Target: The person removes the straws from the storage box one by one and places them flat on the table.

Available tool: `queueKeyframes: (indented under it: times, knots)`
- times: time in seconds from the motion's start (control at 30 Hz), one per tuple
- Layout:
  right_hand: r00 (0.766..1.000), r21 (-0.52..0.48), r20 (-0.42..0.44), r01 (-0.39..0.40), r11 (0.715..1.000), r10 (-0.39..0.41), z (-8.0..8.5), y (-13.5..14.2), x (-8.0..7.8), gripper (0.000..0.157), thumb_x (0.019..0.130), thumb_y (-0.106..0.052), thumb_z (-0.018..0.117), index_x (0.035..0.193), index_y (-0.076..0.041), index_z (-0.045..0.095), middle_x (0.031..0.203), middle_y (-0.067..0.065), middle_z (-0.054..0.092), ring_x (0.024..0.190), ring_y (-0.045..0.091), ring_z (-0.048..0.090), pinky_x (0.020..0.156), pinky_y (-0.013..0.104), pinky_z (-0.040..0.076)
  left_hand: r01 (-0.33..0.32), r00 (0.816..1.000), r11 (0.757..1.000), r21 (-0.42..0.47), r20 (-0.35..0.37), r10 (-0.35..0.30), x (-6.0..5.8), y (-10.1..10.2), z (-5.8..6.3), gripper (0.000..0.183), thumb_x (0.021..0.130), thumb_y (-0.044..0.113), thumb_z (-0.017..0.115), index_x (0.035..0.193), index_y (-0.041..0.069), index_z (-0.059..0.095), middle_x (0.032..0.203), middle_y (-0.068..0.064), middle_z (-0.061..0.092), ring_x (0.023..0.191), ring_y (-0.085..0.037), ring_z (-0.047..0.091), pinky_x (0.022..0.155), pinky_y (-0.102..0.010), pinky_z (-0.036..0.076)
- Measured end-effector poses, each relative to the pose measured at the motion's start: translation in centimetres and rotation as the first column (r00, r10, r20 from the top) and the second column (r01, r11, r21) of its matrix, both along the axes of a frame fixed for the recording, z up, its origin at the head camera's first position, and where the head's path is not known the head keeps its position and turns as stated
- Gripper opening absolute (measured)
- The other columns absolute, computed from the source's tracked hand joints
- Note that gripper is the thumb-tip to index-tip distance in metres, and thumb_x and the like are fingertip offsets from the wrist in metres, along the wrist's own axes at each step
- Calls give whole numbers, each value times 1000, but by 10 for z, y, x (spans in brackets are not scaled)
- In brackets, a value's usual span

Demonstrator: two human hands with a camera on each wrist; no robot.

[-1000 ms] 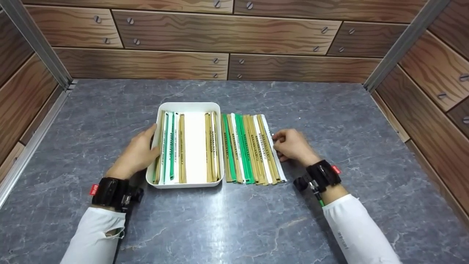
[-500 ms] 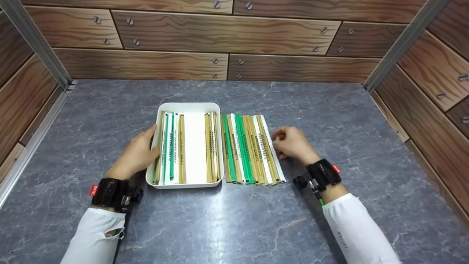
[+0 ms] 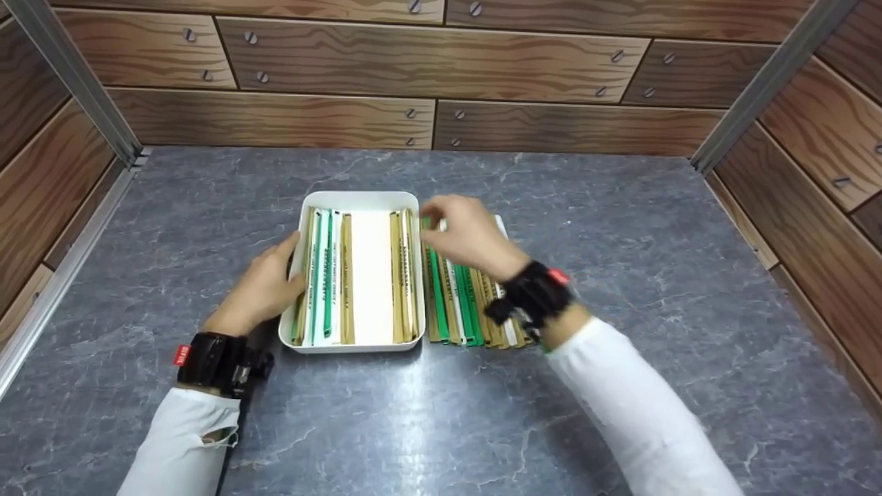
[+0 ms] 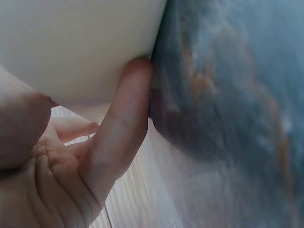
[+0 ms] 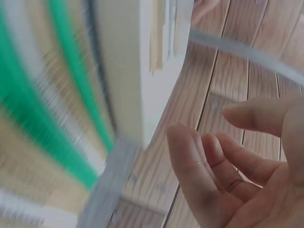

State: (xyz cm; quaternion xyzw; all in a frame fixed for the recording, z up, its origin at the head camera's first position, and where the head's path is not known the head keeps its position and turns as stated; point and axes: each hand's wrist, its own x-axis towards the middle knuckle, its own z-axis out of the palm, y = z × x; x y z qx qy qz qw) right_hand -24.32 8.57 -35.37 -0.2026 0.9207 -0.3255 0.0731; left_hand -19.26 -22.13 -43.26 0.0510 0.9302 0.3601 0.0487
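A white rectangular tray (image 3: 372,275) holds thin, printed, paper-wrapped sticks. Brown, green and white ones (image 3: 327,275) line its left side, and a few brown and white ones (image 3: 401,275) its right. My left hand (image 3: 262,286) grips the tray's left wall, thumb over the rim; the left wrist view shows a finger (image 4: 118,114) against the outside wall (image 4: 71,47). Beside the tray's right wall lies a row of similar sticks (image 3: 468,317). Over that row's far end is my right hand (image 3: 468,234), with nothing between its parted thumb and fingers (image 5: 190,161).
A grey marbled tabletop (image 3: 344,427) lies under everything. Wood-patterned panels (image 3: 441,62) stand at the back and both sides, with metal profiles (image 3: 765,83) at the corners.
My right hand has moved left and away from me, from the row's right edge to above its far left end by the tray. My left hand stays on the tray.
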Motion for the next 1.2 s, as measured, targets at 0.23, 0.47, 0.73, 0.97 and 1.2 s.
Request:
queueKeyframes:
  times: [0.23,0.47,0.73,0.97,1.2]
  knots:
    - [989,124,80,-132,983,123,-12,-65,2,42,94,-13,69,133,0,64,106,9,69,77,17,63,67,27,56,7,1000,1000,9,-17,-7,-1,4,1,76,96,5,54,162,-7,19,156,-40,34,143,-52,37,120,-62,29]
    - [983,291,143,-154,944,116,-30,-108,-1,22,82,-4,67,104,-2,68,102,12,68,55,17,63,46,27,54,18,999,1000,16,-31,-17,-2,6,-1,76,95,4,57,162,-7,21,154,-41,37,141,-53,40,119,-63,31]
    - [992,457,70,-121,881,100,-45,-135,8,29,86,-11,72,112,-4,64,116,18,58,82,28,63,50,31,55,12,1000,1000,6,-19,-12,-2,4,-2,77,96,3,57,162,-6,20,156,-40,34,143,-54,37,120,-63,29]
    - [994,410,80,-102,907,76,-48,-137,8,35,87,-7,71,119,0,60,112,18,63,90,29,68,48,29,55,9,1000,1000,-4,-26,-9,-2,2,-2,76,95,3,57,162,-6,21,153,-41,37,140,-54,40,119,-63,31]
    - [977,282,206,-105,953,47,-52,-138,-3,9,87,5,62,84,-3,59,98,25,73,56,27,72,41,29,55,3,1000,1000,0,-29,-3,-1,-3,-4,78,93,1,55,163,-6,21,152,-40,39,136,-50,45,116,-63,36]
